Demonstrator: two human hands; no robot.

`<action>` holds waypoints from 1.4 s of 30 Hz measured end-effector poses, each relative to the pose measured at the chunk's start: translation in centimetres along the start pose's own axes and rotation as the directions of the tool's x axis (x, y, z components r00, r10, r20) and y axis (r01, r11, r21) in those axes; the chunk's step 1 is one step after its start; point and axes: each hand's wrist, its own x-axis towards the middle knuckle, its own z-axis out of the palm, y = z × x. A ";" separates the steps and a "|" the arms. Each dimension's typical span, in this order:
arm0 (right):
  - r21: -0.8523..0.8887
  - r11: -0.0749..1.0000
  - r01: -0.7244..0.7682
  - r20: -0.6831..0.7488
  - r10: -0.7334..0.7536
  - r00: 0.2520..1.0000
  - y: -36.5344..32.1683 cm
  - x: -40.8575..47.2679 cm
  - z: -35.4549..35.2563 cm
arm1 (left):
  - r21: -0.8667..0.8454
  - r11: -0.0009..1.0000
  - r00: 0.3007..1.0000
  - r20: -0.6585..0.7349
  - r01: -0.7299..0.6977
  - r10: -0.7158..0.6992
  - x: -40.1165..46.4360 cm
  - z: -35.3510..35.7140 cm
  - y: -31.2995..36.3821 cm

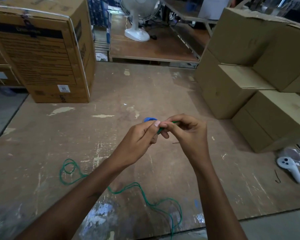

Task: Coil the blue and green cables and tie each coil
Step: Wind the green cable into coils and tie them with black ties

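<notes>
My left hand (pixel 142 137) and my right hand (pixel 187 130) meet above the middle of the worn brown table (pixel 111 94). Both pinch one end of the green cable (pixel 160 129), which shows only as a short piece between the fingers. The rest of the green cable (pixel 142 191) lies loose on the table near me, with a loop at the left and tangled strands at the front edge. A blue cable coil (pixel 148 119) rests on the table just behind my hands, mostly hidden by my left thumb.
A large printed cardboard box (pixel 42 54) stands at the back left. Stacked plain cardboard boxes (pixel 249 80) fill the right side. A white handheld controller (pixel 291 168) and a small black wire (pixel 277 177) lie at the right edge. A white fan (pixel 139 19) stands beyond the table.
</notes>
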 end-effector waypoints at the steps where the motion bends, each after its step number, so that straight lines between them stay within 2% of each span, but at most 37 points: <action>1: 0.013 0.999 -0.039 -0.028 0.039 0.999 0.3 -0.2 0.2 | 0.033 0.999 1.000 0.021 -0.008 0.007 0.0 -0.5 -0.2; 3: 0.024 0.991 -0.131 -0.102 0.133 0.986 0.8 -0.7 0.6 | 0.082 0.996 0.998 0.061 -0.020 0.015 0.0 -1.1 -0.6; 4: 0.089 0.977 -0.192 -0.086 0.199 0.976 1.1 -0.9 0.8 | 0.066 0.998 0.997 0.083 -0.008 0.003 -0.1 -1.1 -0.8; 7: 0.465 0.827 -0.317 0.089 0.312 0.946 1.9 -1.7 2.1 | -0.084 0.994 0.994 0.091 0.069 -0.061 0.0 -0.7 -1.3; 9: 0.544 0.775 -0.320 0.069 0.339 0.938 2.6 -2.3 3.2 | -0.190 0.975 0.992 0.056 0.118 -0.110 0.2 -0.2 -1.6; 11: 0.413 0.878 -0.242 -0.065 0.294 0.954 2.9 -3.2 3.9 | -0.311 0.935 0.984 0.009 0.170 -0.176 0.3 0.3 -1.6; 13: 0.090 0.993 -0.078 -0.158 0.091 0.983 3.2 -3.9 3.8 | -0.433 0.874 0.965 -0.036 0.221 -0.261 0.4 0.7 -1.3; 14: -0.090 0.996 0.025 -0.141 -0.037 0.989 3.2 -4.1 3.6 | -0.475 0.848 0.955 -0.049 0.235 -0.293 0.5 0.9 -1.1; 15: -0.233 0.965 0.118 -0.105 -0.146 0.984 3.4 -4.2 3.3 | -0.498 0.831 0.947 -0.057 0.249 -0.318 0.6 1.0 -0.9; 17: -0.406 0.882 0.239 -0.026 -0.273 0.962 3.8 -4.2 2.9 | -0.521 0.806 0.932 -0.056 0.279 -0.358 0.9 1.2 -0.7; 21: -0.627 0.709 0.322 0.110 -0.329 0.938 4.3 -4.0 2.0 | -0.512 0.805 0.925 -0.049 0.301 -0.377 1.6 1.3 -0.1; 24: -0.808 0.484 0.336 0.158 -0.371 0.915 4.4 -3.6 1.7 | -0.478 0.828 0.931 -0.054 0.294 -0.362 2.0 1.5 0.0; 26: -0.875 0.384 0.294 0.151 -0.362 0.920 4.2 -3.3 1.7 | -0.466 0.834 0.932 -0.055 0.294 -0.359 2.3 1.8 -0.1; 27: -0.881 0.379 0.283 0.147 -0.350 0.925 4.1 -3.2 1.7 | -0.469 0.833 0.931 -0.055 0.294 -0.360 2.5 2.0 -0.1; 28: -0.867 0.412 0.280 0.141 -0.335 0.931 3.9 -3.1 1.5 | -0.473 0.830 0.930 -0.055 0.297 -0.364 2.7 2.1 -0.1; 31: -0.693 0.670 0.267 0.097 -0.281 0.955 3.6 -2.5 0.8 | -0.484 0.817 0.921 -0.054 0.314 -0.385 3.3 2.3 -0.4; 32: -0.658 0.705 0.266 0.088 -0.279 0.956 3.8 -2.4 0.6 | -0.489 0.811 0.919 -0.045 0.321 -0.391 3.5 2.4 -0.6; 33: -0.666 0.696 0.268 0.082 -0.290 0.954 4.2 -2.3 0.6 | -0.497 0.802 0.917 -0.032 0.331 -0.398 3.7 2.6 -0.9; 35: -0.749 0.605 0.270 0.080 -0.322 0.943 5.3 -2.5 0.5 | -0.522 0.782 0.910 -0.027 0.340 -0.414 4.0 3.2 -1.6; 38: -0.852 0.474 0.223 0.063 -0.331 0.942 6.8 -3.1 0.5 | -0.472 0.826 0.897 -0.145 0.308 -0.418 4.4 4.7 -2.9; 40: -0.873 0.445 0.199 0.039 -0.343 0.938 7.5 -3.2 0.4 | -0.445 0.840 0.874 -0.215 0.309 -0.436 4.3 5.8 -3.7; 42: -0.892 0.417 0.175 0.019 -0.352 0.936 8.3 -3.4 -0.1 | -0.360 0.856 0.854 -0.228 0.372 -0.467 4.1 6.8 -4.4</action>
